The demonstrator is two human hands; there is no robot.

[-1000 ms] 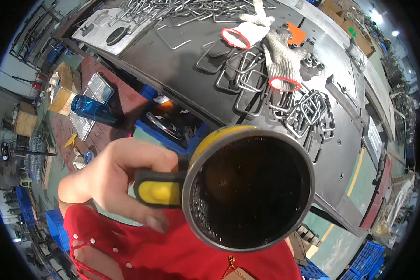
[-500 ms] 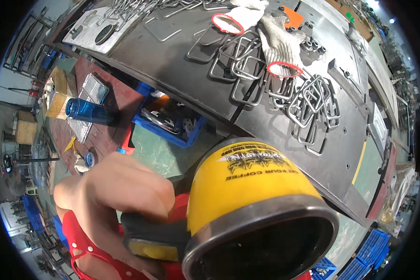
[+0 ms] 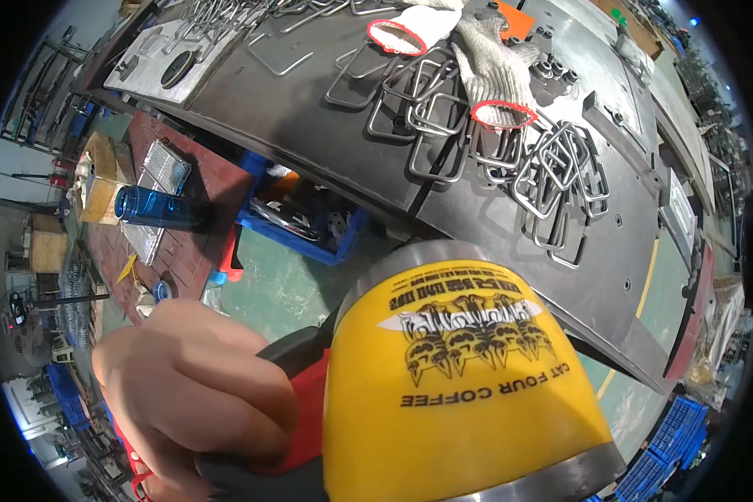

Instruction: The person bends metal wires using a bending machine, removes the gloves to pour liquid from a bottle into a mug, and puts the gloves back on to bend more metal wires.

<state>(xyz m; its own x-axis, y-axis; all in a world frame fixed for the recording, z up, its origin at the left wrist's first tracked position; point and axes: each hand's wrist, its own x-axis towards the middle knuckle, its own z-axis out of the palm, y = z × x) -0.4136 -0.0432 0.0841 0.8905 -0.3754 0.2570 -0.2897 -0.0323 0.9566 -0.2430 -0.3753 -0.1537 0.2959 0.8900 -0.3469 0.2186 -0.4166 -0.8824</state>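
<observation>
My left hand (image 3: 192,393) is closed around the black handle of a yellow mug (image 3: 460,376) with steel rims and a black printed picture. The mug is tipped up very close to the camera, its base pointing away and its mouth toward me at the lower edge. It fills the lower right of the view. A red garment (image 3: 309,410) shows between hand and mug. My right hand is out of sight.
Beyond the mug lies a dark metal workbench (image 3: 309,134) with several bent wire loops (image 3: 552,167) and a pair of white knit gloves (image 3: 494,67) with red cuffs. Under its edge sits a blue crate (image 3: 309,234). A blue bottle (image 3: 155,209) stands at the left.
The mug has been raised and tipped toward me. A second ago I saw into its dark inside; now its yellow outer wall and base face the view.
</observation>
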